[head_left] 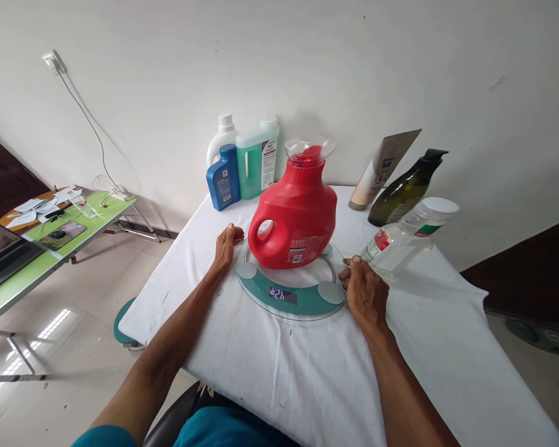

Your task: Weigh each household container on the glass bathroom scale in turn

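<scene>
My left hand (227, 243) and right hand (364, 290) rest empty, fingers loosely curled, at opposite rims of the round glass scale (289, 297), where a glossy red jug (294, 217) stands centered; bare white cloth covers the table (270, 372) toward me.

Red jug (294, 217) stands on scale (289, 298) between hands.

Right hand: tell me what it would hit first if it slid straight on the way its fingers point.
The right hand rests at the glass scale's right edge, fingers pointing away and slightly left. Going straight on, it would probably meet the clear bottle lying just beyond its fingertips first, though depth is hard to judge.
</scene>
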Demonstrator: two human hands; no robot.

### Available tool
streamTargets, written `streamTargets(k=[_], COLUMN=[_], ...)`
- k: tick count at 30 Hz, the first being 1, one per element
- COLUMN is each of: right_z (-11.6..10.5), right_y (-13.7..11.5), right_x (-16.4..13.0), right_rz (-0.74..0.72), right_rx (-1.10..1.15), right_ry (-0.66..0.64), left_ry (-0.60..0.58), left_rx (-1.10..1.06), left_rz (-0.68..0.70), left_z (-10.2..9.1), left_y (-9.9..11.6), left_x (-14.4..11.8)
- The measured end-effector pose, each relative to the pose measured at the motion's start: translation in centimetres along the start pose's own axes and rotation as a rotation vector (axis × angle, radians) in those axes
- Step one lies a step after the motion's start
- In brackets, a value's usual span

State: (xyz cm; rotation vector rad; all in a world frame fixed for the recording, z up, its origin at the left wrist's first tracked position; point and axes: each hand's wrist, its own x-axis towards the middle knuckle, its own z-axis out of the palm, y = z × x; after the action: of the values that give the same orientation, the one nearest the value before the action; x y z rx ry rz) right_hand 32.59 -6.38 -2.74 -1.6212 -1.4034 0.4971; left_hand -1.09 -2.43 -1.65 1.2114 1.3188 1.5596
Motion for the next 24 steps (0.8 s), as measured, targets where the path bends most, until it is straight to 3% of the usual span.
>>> streamTargets(k=[24], right_z=[0.13], right_y=[-0.11], right_x=[-0.07], right_rz=[0.022], right_rx=[0.000], right_ry=[-0.007], left_ry=[0.009], left_rx=[0.028], left_rz=[0.017], left_z=[0.13], left_y=[0.72], left_x=[-0.40])
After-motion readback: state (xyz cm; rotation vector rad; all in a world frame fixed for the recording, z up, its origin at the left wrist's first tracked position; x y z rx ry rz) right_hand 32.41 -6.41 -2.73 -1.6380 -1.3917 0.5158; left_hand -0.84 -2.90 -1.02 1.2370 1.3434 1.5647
